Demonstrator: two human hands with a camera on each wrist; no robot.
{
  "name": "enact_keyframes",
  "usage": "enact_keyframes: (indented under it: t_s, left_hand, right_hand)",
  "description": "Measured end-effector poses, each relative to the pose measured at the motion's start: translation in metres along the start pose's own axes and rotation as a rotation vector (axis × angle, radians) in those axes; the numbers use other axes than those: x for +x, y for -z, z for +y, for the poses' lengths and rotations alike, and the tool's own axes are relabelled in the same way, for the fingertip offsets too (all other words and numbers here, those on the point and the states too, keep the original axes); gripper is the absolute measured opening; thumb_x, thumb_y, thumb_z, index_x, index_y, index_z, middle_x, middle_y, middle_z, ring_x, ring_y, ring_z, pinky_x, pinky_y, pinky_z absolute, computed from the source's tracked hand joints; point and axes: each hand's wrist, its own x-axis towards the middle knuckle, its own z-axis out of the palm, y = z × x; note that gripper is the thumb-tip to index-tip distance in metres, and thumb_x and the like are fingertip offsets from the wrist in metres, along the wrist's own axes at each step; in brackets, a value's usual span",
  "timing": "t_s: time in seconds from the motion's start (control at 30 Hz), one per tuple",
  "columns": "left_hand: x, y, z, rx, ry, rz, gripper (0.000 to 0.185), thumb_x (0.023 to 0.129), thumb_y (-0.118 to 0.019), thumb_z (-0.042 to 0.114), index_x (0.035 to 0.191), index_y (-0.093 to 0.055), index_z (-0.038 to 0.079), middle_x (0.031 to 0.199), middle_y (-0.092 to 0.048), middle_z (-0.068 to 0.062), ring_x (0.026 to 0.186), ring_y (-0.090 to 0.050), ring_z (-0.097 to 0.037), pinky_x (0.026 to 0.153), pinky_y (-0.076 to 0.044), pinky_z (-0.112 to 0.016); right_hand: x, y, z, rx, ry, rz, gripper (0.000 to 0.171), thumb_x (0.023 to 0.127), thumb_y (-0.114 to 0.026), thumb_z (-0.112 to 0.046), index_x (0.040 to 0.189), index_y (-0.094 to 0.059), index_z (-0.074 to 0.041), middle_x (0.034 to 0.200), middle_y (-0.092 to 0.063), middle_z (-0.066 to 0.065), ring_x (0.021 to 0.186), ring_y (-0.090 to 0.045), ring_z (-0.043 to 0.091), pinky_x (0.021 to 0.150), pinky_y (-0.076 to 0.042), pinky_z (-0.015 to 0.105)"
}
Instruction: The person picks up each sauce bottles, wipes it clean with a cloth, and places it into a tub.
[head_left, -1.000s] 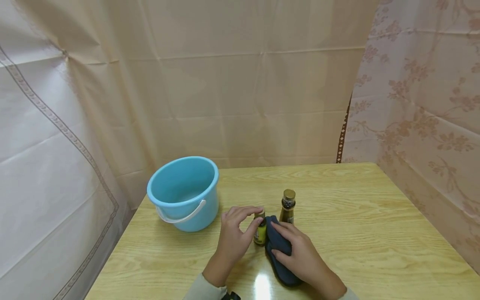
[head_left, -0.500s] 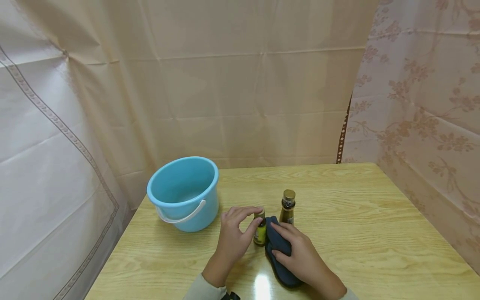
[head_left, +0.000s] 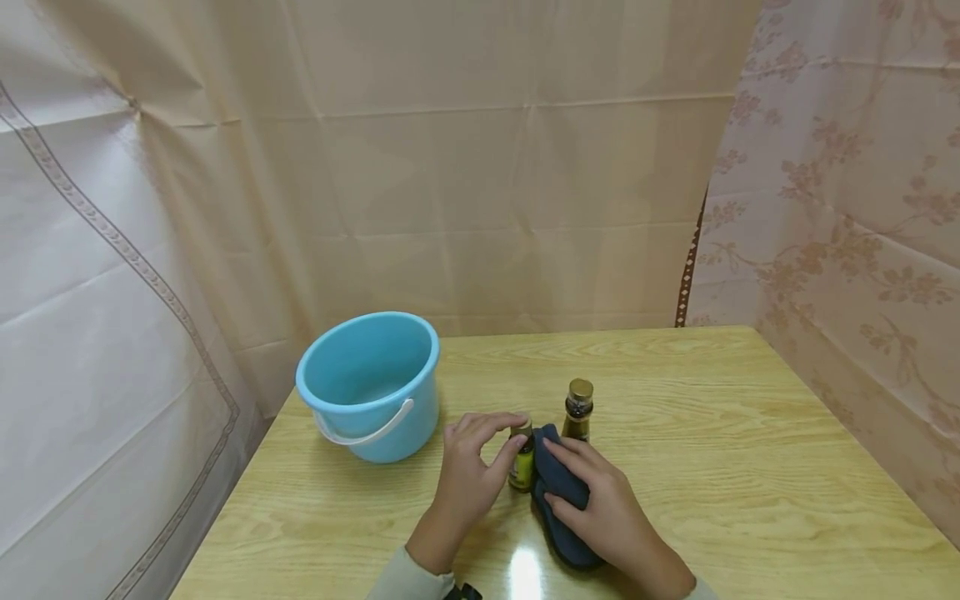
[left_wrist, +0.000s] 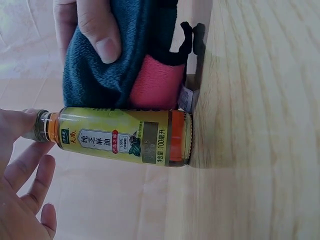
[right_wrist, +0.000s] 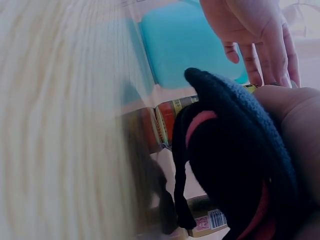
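A small sesame oil bottle [left_wrist: 107, 137] with a yellow-green label stands upright on the wooden table. My left hand [head_left: 471, 462] pinches its cap between thumb and fingers. Against the bottle's right side, my right hand [head_left: 607, 504] grips a folded dark blue fleece cloth [head_left: 562, 479]. Pink fabric [left_wrist: 157, 82] and a black loop [left_wrist: 185, 40] show on the cloth in the left wrist view. Just behind the cloth stands a taller dark bottle [head_left: 579, 407] with a gold cap, its lower part hidden in the head view.
A light blue bucket [head_left: 408, 425] with a white handle [head_left: 386, 423] stands at the table's left back. Beige curtain cloth [head_left: 480, 208] hangs behind the table [head_left: 712, 467], with patterned cloth [head_left: 855, 208] at the right.
My right hand has slid the cloth slightly up along the small bottle, covering a bit more of the taller bottle. The left hand keeps its pinch on the cap.
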Motion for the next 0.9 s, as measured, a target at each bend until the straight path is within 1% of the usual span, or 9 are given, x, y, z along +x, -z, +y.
enact_keyframes:
  t_s: [0.17,0.27,0.37,0.43,0.5,0.6,0.73,0.8,0.9]
  left_hand:
    - [0.0,-0.002,-0.001,0.009,-0.027,0.013,0.023,0.097,-0.073,0.029,0.12,-0.076,0.028,0.121,-0.074,0.017,0.106,-0.064,-0.009,0.089,-0.035,-0.043]
    - [0.001,-0.003,-0.002,0.01,-0.038,0.016,0.023,0.098,-0.073,0.027,0.12,-0.076,0.026,0.121,-0.074,0.015,0.105,-0.064,-0.009,0.088,-0.035,-0.042]
    - [0.001,-0.003,-0.001,0.01,-0.03,0.009,0.023,0.098,-0.073,0.028,0.121,-0.075,0.028,0.121,-0.074,0.016,0.105,-0.063,-0.008,0.088,-0.034,-0.041]
    - [0.001,-0.003,0.0,0.009,-0.023,0.001,0.023,0.098,-0.073,0.028,0.121,-0.075,0.029,0.122,-0.073,0.017,0.106,-0.063,-0.008,0.088,-0.034,-0.04]
    - [0.001,-0.003,0.0,0.01,-0.014,-0.006,0.023,0.098,-0.072,0.028,0.122,-0.074,0.03,0.122,-0.073,0.018,0.106,-0.062,-0.008,0.088,-0.034,-0.039]
    - [0.001,-0.003,0.0,0.009,-0.004,-0.013,0.023,0.099,-0.071,0.028,0.122,-0.074,0.03,0.122,-0.073,0.017,0.107,-0.062,-0.008,0.088,-0.034,-0.039]
    - [0.0,-0.004,-0.001,0.013,-0.02,-0.006,0.023,0.1,-0.071,0.026,0.122,-0.074,0.027,0.123,-0.073,0.015,0.107,-0.063,-0.01,0.087,-0.035,-0.039]
    - [0.0,-0.004,-0.001,0.015,-0.033,-0.001,0.023,0.099,-0.071,0.025,0.122,-0.074,0.026,0.123,-0.073,0.014,0.106,-0.063,-0.01,0.087,-0.036,-0.039]
    - [0.0,-0.004,-0.002,0.015,-0.035,-0.001,0.023,0.099,-0.071,0.025,0.122,-0.074,0.025,0.124,-0.073,0.014,0.107,-0.063,-0.01,0.088,-0.037,-0.04]
  right_hand:
    - [0.0,0.001,-0.002,0.01,0.047,0.071,0.078,0.079,-0.091,-0.013,0.148,-0.058,-0.029,0.146,-0.058,0.001,0.128,-0.063,0.028,0.094,-0.057,0.05]
    - [0.0,0.002,-0.005,0.02,0.076,0.12,0.079,0.078,-0.091,-0.011,0.148,-0.058,-0.028,0.147,-0.057,-0.001,0.128,-0.063,0.027,0.093,-0.058,0.046]
    - [0.0,0.003,-0.008,0.061,0.099,0.158,0.077,0.079,-0.09,-0.009,0.148,-0.058,-0.025,0.148,-0.056,0.001,0.128,-0.063,0.027,0.095,-0.057,0.033]
    - [0.0,0.004,-0.009,0.095,0.107,0.178,0.075,0.08,-0.089,-0.008,0.148,-0.059,-0.022,0.149,-0.056,0.003,0.129,-0.062,0.029,0.098,-0.053,0.023]
    - [0.0,0.004,-0.01,0.121,0.109,0.188,0.074,0.081,-0.089,-0.008,0.147,-0.059,-0.02,0.149,-0.056,0.005,0.128,-0.062,0.029,0.099,-0.049,0.016]
    - [0.0,0.004,-0.011,0.118,0.095,0.186,0.075,0.081,-0.089,-0.009,0.148,-0.059,-0.022,0.149,-0.055,0.004,0.13,-0.061,0.027,0.098,-0.052,0.02]
    - [0.001,0.003,-0.009,0.078,0.075,0.161,0.079,0.079,-0.091,-0.009,0.148,-0.058,-0.027,0.15,-0.055,0.0,0.131,-0.061,0.027,0.093,-0.058,0.039]
    - [0.001,0.002,-0.007,0.058,0.059,0.135,0.079,0.079,-0.091,-0.01,0.148,-0.058,-0.029,0.149,-0.056,-0.001,0.13,-0.062,0.028,0.093,-0.058,0.046]
    - [0.002,0.001,-0.004,0.046,0.019,0.075,0.078,0.08,-0.091,-0.013,0.148,-0.057,-0.03,0.149,-0.057,0.0,0.132,-0.061,0.029,0.095,-0.056,0.05]
